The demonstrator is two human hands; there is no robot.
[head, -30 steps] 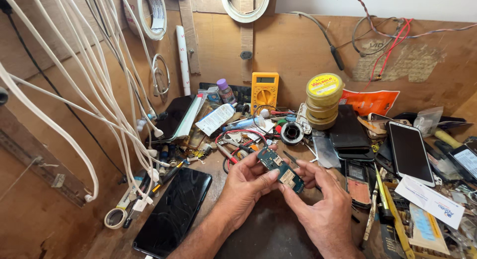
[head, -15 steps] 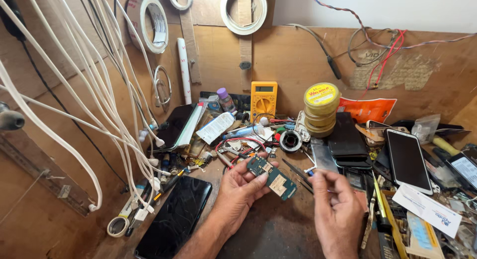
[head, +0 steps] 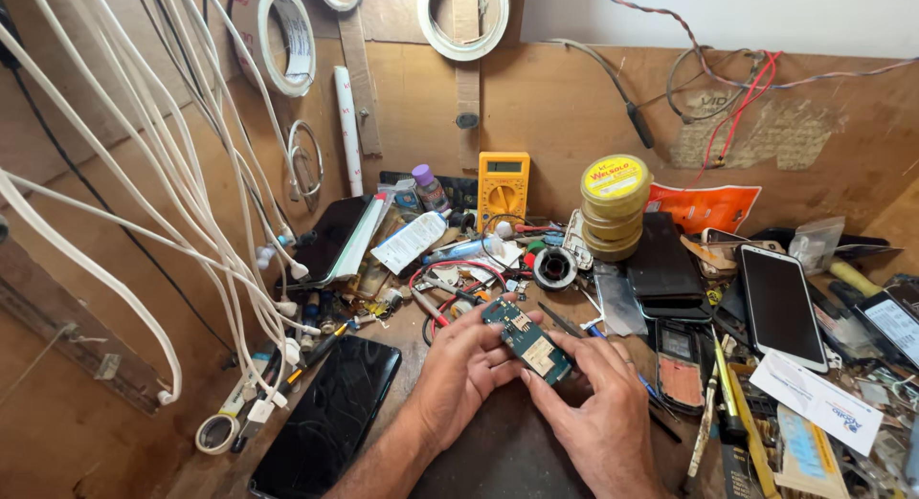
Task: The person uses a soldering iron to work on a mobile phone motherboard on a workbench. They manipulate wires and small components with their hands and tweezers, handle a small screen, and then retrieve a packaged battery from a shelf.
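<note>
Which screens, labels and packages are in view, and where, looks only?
Yellow handheld multimeter: upright against back board, small grey display.
Stack of round yellow tins: right of the meter, printed lids.
Orange plastic packet: flat, behind the tins.
White-framed phone: right side, dark screen up.
Black glass phone screen: front left, blank.
White paper slip: front right, blue print.
Green circuit board: pale label, held by left hand and right hand.
</note>
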